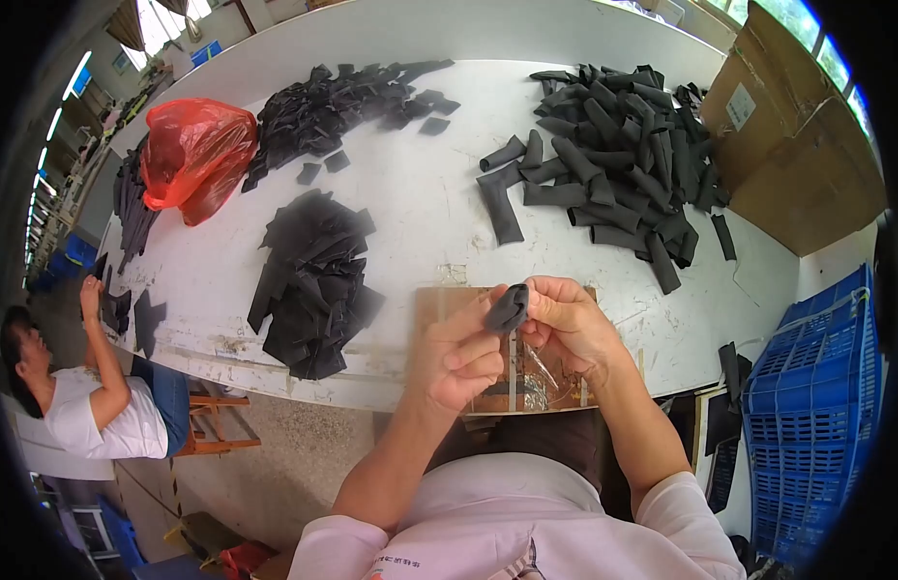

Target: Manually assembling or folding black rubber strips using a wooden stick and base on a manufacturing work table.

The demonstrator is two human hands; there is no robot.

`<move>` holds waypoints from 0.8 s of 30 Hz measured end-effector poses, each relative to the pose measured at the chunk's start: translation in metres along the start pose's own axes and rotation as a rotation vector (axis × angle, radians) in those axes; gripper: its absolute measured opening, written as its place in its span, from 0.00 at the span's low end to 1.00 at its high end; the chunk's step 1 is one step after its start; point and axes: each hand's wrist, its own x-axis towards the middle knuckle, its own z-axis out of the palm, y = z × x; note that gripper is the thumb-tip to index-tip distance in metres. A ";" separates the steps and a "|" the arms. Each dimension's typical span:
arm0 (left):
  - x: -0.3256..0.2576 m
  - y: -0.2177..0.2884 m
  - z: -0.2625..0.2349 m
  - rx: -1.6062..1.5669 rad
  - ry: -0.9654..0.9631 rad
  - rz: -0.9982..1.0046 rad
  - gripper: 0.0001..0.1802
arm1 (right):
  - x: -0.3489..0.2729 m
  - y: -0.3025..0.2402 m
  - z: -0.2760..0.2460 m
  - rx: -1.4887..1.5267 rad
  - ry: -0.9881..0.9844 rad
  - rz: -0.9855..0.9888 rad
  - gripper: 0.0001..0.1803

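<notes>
Over the brown board (439,309) at the desk's (420,213) near edge, I pinch a black tube (508,309) between both hands: left hand (458,360) closed under it, right hand (568,324) gripping its upper end. I seem to be working it into shape by finger; next calls for a steady hold, then room among the finished tubes (613,155) far right.

Between the left hand (458,358) and the right hand (565,324), the fingers cover much of the small black piece (508,308), so its full shape cannot be made out. Below the hands, the brown board (431,307) is mostly hidden. Far right of the right hand, the blue crate (816,387) is cut off by the dark rim.
</notes>
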 end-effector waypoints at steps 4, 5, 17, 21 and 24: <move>-0.002 -0.002 0.039 -0.128 -0.094 0.044 0.13 | 0.006 -0.038 0.018 -0.142 -0.128 -0.090 0.11; -0.003 -0.001 0.044 -0.146 -0.133 0.046 0.14 | 0.006 -0.043 0.022 -0.208 -0.192 -0.134 0.12; 0.003 -0.014 0.034 1.615 0.204 0.767 0.10 | 0.010 0.006 -0.016 -0.382 0.037 -0.237 0.14; 0.003 -0.006 0.041 1.904 0.015 0.808 0.07 | -0.006 -0.016 0.005 -0.676 0.228 -0.597 0.19; -0.002 -0.016 0.038 1.635 0.176 0.842 0.04 | -0.018 -0.048 0.029 -1.518 -0.028 -0.647 0.18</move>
